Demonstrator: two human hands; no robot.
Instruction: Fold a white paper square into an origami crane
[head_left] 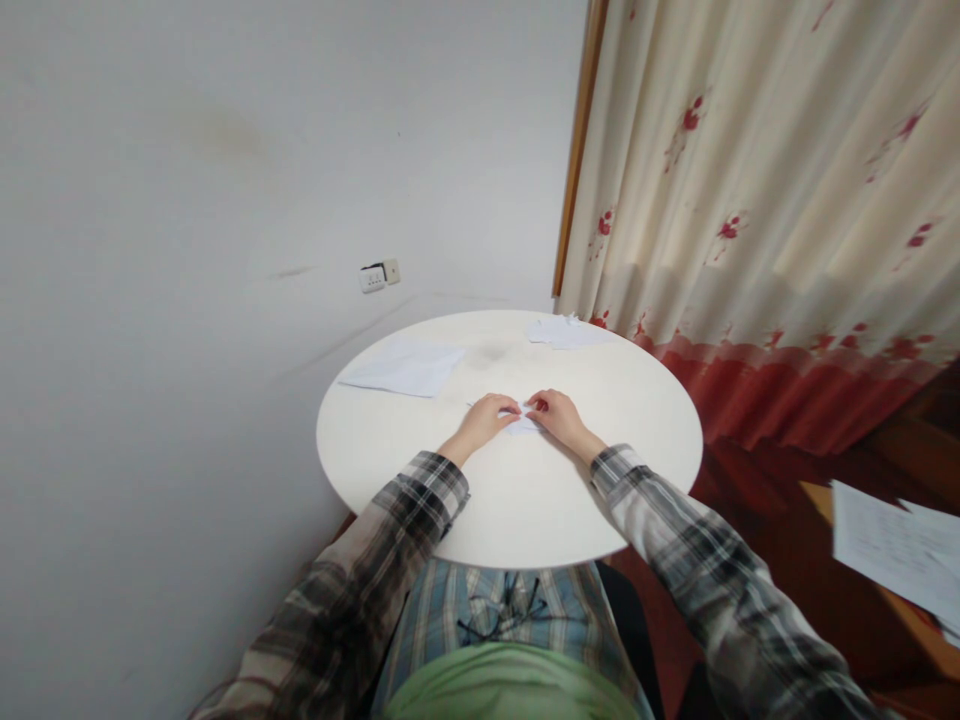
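A small folded white paper (520,421) lies near the middle of the round white table (510,500). My left hand (487,418) rests on its left side with the fingers curled down and pressed onto it. My right hand (556,414) presses its right side, fingertips bent onto the paper. Most of the paper is hidden beneath the two hands. Both forearms in plaid sleeves reach in from the table's near edge.
A flat white sheet (405,368) lies at the table's far left. Crumpled white paper (564,331) sits at the far edge by the flowered curtain (750,200). More papers (892,550) lie on a wooden surface at the right. A wall socket (379,274) is behind.
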